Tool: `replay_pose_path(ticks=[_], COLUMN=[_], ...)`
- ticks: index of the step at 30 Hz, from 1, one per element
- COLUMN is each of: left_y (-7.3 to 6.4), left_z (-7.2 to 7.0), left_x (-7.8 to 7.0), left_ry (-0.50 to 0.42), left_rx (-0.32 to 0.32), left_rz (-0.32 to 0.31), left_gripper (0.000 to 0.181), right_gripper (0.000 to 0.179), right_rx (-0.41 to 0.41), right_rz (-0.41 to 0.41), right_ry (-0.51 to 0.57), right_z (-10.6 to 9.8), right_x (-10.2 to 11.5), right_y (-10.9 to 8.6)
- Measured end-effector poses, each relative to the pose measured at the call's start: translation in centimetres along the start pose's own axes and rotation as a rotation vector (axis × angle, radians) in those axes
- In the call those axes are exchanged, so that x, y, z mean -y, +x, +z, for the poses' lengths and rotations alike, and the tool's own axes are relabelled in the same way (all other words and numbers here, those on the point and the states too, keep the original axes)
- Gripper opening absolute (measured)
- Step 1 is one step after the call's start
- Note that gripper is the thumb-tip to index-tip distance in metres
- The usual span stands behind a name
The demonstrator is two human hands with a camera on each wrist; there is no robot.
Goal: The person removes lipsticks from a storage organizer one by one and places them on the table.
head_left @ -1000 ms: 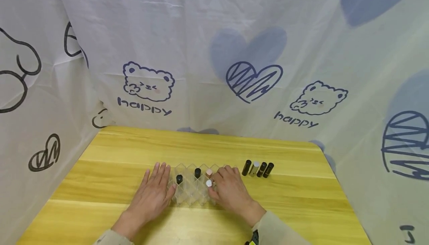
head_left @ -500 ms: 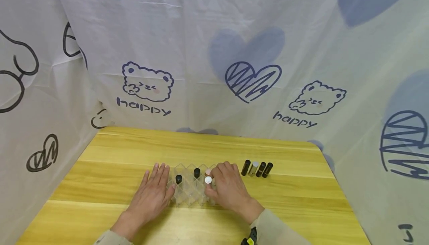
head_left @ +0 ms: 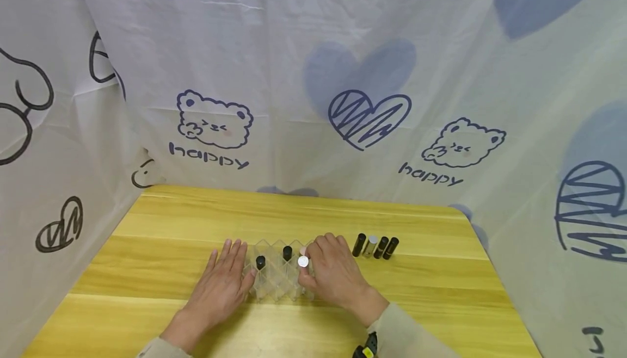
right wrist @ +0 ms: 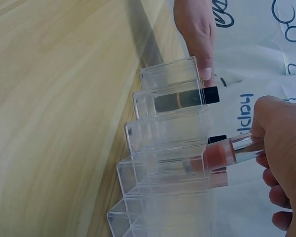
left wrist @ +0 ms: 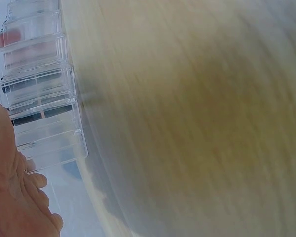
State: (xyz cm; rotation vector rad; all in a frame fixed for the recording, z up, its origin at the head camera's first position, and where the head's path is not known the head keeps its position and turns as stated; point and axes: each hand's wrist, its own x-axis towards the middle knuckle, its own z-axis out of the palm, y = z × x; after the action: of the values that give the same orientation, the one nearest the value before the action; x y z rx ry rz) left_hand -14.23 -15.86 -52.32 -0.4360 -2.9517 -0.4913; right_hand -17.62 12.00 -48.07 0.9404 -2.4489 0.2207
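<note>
A clear acrylic lipstick holder (head_left: 279, 279) with diamond-shaped compartments stands on the table. My left hand (head_left: 222, 282) lies with straight fingers along its left side, thumb against the wall. The right hand (head_left: 335, 271) pinches the silver cap of a lip gloss tube (right wrist: 220, 154) at the holder's right part. This tube has a reddish body, and its lower end is inside a compartment, slightly tilted in the right wrist view. Two black-capped tubes stand in other compartments: one on the left (head_left: 260, 262), one near the middle (head_left: 287, 253). A pink-capped tube (right wrist: 218, 178) is partly hidden behind the right fingers.
Right of the holder, several tubes stand in a row: a black tube (head_left: 360, 245), a silver-capped tube (head_left: 370, 246) and more black tubes (head_left: 391, 248). A printed white cloth (head_left: 289, 146) hangs behind the wooden table (head_left: 431, 287) and along its sides.
The silver cap in my right hand has shifted slightly up the head view, and the right fingers moved a little with it. The left hand keeps its place beside the holder.
</note>
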Motion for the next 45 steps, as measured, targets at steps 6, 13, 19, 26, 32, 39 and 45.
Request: replay_pose_path(ticks=[6,13,19,26,32,39,45], left_y=[-0.1,0.0,0.2,0.2,0.1,0.1,0.1], left_z=[0.0,-0.1,-0.1,-0.1,-0.1,-0.2,-0.2], left_x=[-0.1,-0.1,-0.1,-0.2,-0.2,-0.3,-0.4], left_ry=[-0.001,-0.004,-0.002,-0.007,-0.012,-0.022,-0.024], left_rx=[0.003,0.013,0.014,0.021,0.025,0.031,0.025], left_rz=[-0.001,-0.005,-0.003,-0.009,-0.012,-0.016,-0.012], left_gripper=[0.069,0.070,0.071,0.070,0.070,0.070,0.070], right_gripper=[0.014,0.015,0.015,0.017,0.018,0.018,0.020], right_rx=[-0.008,-0.028,-0.072,-0.094,-0.082,-0.032,-0.037], right_rz=[-0.020,-0.012,-0.012,0.017,0.070,0.153,0.191], right_ry=[-0.023,0.029,0.051,0.043,0.026,0.019,-0.002], right_z=[-0.4,-1.3,-2.8,-4.0,-4.6,-5.3,-5.8], right_x=[-0.2,-0.5,-1.1,-2.5,-3.9,-5.4,-7.1], right_y=[0.1,0.5,0.9,0.6,-0.4,-1.9,-3.0])
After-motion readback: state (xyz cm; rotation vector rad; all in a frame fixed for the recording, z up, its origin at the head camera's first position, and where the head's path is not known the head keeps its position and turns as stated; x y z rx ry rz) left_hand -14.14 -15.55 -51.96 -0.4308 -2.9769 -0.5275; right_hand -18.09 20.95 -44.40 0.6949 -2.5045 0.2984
